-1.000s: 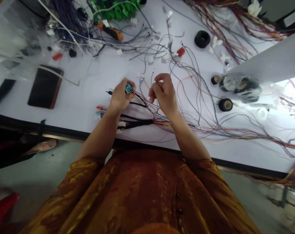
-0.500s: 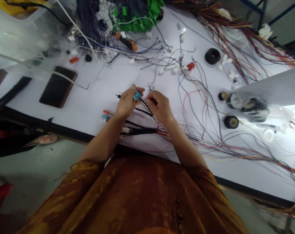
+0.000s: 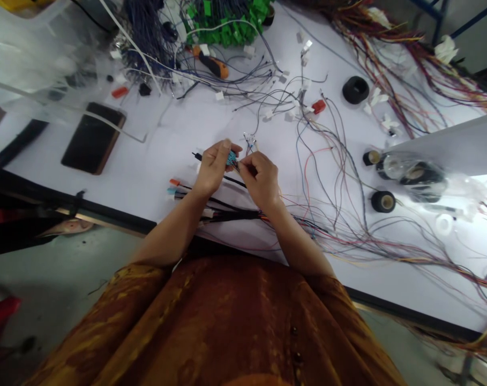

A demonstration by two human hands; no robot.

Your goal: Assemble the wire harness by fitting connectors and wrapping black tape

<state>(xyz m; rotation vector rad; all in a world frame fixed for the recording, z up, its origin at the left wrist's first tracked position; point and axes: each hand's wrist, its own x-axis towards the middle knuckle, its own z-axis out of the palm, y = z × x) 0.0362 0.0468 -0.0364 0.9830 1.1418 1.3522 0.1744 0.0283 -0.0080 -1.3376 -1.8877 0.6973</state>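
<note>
A small teal connector (image 3: pixel 231 157) is held between the thumb and fingers of my left hand (image 3: pixel 214 167). Close against its right side, my right hand (image 3: pixel 261 179) pinches a thin wire (image 3: pixel 237 166) at the connector. The wire's tip is hidden by the fingers. Loose wire ends with metal terminals (image 3: pixel 250 140) stick up just beyond my right hand. Below both hands lies a wire harness (image 3: pixel 239 215) in black sleeving, its branches ending at the left in an orange connector (image 3: pixel 174 183) and a light blue connector (image 3: pixel 171 191).
A phone (image 3: pixel 92 138) lies at the left. Behind are an orange-and-black tool (image 3: pixel 213 65), green connectors (image 3: pixel 227 27) on dark wires and a red connector (image 3: pixel 319 106). Black tape rolls (image 3: pixel 383 201) stand at the right. The table's dark edge (image 3: pixel 118 213) runs in front.
My right hand has come slightly closer to the teal connector, its fingers now at the connector's side. My left hand has shifted a little to the right. The camera view has moved slightly.
</note>
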